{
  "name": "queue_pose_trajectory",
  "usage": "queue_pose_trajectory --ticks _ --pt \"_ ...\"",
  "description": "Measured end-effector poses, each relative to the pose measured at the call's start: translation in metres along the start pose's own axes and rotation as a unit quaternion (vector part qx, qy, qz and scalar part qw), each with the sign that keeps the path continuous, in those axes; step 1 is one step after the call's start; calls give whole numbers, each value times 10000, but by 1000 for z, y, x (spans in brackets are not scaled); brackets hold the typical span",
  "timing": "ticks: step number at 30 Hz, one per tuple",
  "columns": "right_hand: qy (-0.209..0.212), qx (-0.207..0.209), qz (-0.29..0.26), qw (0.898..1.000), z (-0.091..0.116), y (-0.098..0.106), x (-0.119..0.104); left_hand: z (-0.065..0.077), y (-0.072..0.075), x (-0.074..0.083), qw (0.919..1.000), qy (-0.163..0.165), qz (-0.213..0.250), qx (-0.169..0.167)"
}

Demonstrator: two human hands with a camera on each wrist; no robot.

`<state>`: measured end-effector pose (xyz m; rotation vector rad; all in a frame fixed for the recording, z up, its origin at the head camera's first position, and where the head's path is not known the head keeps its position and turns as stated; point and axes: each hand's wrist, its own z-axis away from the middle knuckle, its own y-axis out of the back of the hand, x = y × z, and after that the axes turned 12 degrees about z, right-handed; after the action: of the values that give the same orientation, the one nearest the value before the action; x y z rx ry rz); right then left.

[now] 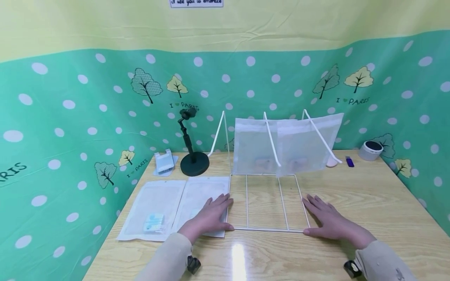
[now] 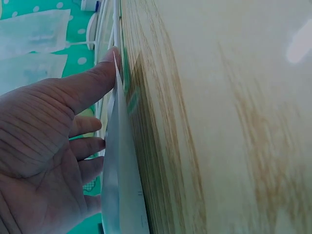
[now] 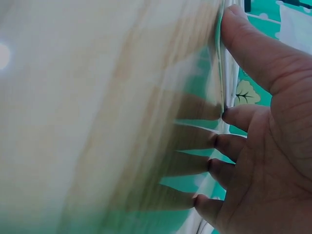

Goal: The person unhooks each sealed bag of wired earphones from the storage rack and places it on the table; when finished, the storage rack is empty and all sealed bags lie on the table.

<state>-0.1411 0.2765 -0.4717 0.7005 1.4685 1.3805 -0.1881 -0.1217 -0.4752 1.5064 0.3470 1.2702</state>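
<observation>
A white wire rack (image 1: 263, 229) lies with its flat frame on the table, slanted prongs rising at its back. Two translucent zip pouches (image 1: 256, 144) hang from the prongs. At the frame's left front corner my left hand (image 1: 207, 216) rests with fingers extended, thumb on the corner, partly over a flat white pouch (image 1: 204, 187). My right hand (image 1: 328, 218) lies against the right side, thumb at the front corner, fingers pointing toward the back. In the right wrist view the fingertips of my right hand (image 3: 258, 117) touch the tabletop. Neither hand grips anything.
Another white pouch (image 1: 154, 195) with pale blue contents lies at the left. Behind stand a black camera stand (image 1: 194, 164) and a light blue phone holder (image 1: 164, 162). At the back right are a dark blue stick (image 1: 349, 162) and a white round container (image 1: 370, 151). A dotted curtain borders the table.
</observation>
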Motion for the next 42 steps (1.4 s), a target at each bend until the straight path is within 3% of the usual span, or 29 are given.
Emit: queue_pose_trajectory --ticks 7,12,15,19,21,23,31,42 --pt "-191 96 -413 9989 -5 14 7 -2 0 2 10000 -17 -27 17" --pt "-779 895 -824 9895 -14 29 17 -2 0 2 10000 33 -44 23" --pt "-1378 1623 -1015 9718 -17 38 23 -2 0 2 10000 30 -49 35" --pt "-2096 2594 -1382 9326 -22 51 26 -1 0 3 10000 22 -71 33" --pt "-2210 2936 -1645 9154 -24 58 25 -2 0 3 10000 29 -75 27" --pt "-2173 3107 -1933 9049 -27 65 24 -2 1 3 10000 44 -77 16" --pt "-1576 3151 -3086 8835 -45 88 29 -1 2 5 10000 73 -10 -2" --pt "-973 3204 -3840 8605 -58 106 40 0 2 5 10000 66 14 1"
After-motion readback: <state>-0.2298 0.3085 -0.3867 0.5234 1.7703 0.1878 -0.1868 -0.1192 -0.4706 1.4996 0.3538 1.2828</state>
